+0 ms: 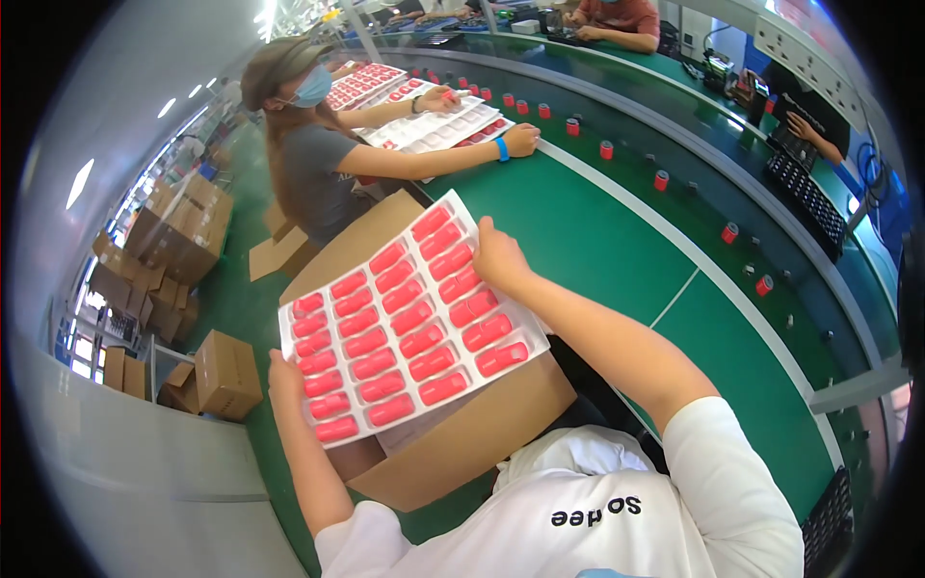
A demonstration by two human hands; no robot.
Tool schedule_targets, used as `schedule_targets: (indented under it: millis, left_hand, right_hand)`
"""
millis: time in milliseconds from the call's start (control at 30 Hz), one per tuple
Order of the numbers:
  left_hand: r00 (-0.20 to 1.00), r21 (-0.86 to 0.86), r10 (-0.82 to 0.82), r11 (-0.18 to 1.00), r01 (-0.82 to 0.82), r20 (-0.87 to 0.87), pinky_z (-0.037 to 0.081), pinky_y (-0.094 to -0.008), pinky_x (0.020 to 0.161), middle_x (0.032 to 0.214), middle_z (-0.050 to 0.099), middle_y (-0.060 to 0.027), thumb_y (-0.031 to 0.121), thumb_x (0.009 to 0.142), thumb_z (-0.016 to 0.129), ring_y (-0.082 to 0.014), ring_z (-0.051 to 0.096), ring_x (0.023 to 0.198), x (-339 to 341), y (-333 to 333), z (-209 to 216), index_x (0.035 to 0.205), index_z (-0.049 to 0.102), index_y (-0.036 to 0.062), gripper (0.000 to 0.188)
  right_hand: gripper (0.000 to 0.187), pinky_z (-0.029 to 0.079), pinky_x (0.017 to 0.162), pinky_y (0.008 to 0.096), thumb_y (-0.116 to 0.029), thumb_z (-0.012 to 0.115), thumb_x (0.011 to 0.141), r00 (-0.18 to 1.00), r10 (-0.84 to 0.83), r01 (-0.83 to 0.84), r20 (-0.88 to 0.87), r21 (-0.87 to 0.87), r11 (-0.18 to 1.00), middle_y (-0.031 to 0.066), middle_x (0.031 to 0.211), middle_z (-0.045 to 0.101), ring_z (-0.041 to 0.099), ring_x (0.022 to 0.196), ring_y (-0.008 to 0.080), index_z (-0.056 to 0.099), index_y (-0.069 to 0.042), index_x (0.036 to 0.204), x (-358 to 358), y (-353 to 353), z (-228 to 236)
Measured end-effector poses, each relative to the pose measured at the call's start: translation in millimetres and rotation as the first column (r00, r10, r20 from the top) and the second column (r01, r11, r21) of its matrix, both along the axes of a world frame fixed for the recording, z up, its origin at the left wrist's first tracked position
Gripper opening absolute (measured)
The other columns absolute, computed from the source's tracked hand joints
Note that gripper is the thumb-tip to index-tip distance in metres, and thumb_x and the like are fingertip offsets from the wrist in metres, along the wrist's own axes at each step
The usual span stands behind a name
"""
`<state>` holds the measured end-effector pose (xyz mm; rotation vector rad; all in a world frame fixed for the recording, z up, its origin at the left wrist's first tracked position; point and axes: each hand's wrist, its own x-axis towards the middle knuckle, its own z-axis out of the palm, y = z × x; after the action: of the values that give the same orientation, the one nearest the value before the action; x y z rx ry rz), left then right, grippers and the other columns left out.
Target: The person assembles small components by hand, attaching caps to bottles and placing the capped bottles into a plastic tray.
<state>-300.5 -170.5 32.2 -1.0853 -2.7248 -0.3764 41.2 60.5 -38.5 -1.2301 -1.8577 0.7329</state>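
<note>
Between my two hands is a white moulded tray (534, 332) with rows of pink-red cylindrical pieces (421, 341) in its pockets. My left hand (281, 383) is closed on the tray's left edge, its fingers partly hidden. At the far right corner, my right hand (499, 256) grips the other edge. The tray is tilted above an open cardboard box (472, 438), whose flaps stick out at the near and far sides. Most of the box's inside is hidden beneath the tray.
To the right runs a green workbench (597, 250) beside a conveyor (694, 207) carrying a line of red cylinders (661, 180). A masked co-worker (318, 144) reaches over other white trays (424, 120) ahead. Cardboard boxes (227, 374) stand at left. Other people sit across the conveyor.
</note>
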Motion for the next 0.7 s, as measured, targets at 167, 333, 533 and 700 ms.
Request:
schedule_targets:
  millis: [167,333,533,700]
  left_hand:
    - [0.966,0.110,-0.259,0.961,0.255,0.022,0.047,-0.0502,0.078,0.099,0.061,-0.0271,0.016,0.092,0.054,-0.0459,0.058,0.097,-23.6,25.1,39.5,0.100,0.047,0.0002,0.020]
    - [0.853,0.140,-0.512,0.856,0.497,0.103,0.047,-0.0491,0.078,0.100,0.062,-0.0261,0.017,0.093,0.052,-0.0446,0.060,0.096,15.7,71.8,58.8,0.103,0.048,0.0004,0.020]
    - [0.475,0.231,-0.861,0.507,0.830,0.180,0.047,-0.0496,0.075,0.094,0.062,-0.0271,0.019,0.093,0.052,-0.0469,0.059,0.090,6.3,187.6,25.0,0.105,0.048,0.0019,0.022]
    - [0.262,0.167,-0.930,0.309,0.936,0.257,0.046,-0.0525,0.075,0.094,0.062,-0.0290,0.019,0.091,0.055,-0.0478,0.058,0.091,72.0,248.2,11.6,0.104,0.046,0.0016,0.023]
  right_hand:
    - [0.026,0.047,0.081,0.0523,-0.008,0.049,0.083,0.993,-0.098,0.091,-0.065,-0.099,0.991,0.0311,0.094,0.062,0.059,0.092,0.0474,0.044,0.001,0.107,50.2,-29.2,31.2]
    - [0.028,0.046,0.085,0.0463,-0.011,0.051,0.085,0.929,-0.358,0.325,-0.097,-0.250,0.912,0.0280,0.105,0.061,0.059,0.101,0.0435,0.046,-0.002,0.111,117.4,-96.4,35.9]
    - [0.024,0.046,0.084,0.0476,-0.013,0.052,0.088,0.733,-0.672,0.640,-0.100,-0.233,0.733,0.0278,0.106,0.061,0.059,0.102,0.0448,0.045,-0.003,0.108,119.3,-190.7,51.5]
    - [0.022,0.048,0.082,0.0428,-0.014,0.055,0.090,0.475,-0.880,0.849,-0.030,-0.246,0.467,0.0230,0.104,0.063,0.062,0.100,0.0382,0.047,-0.003,0.108,91.4,-255.8,55.3]
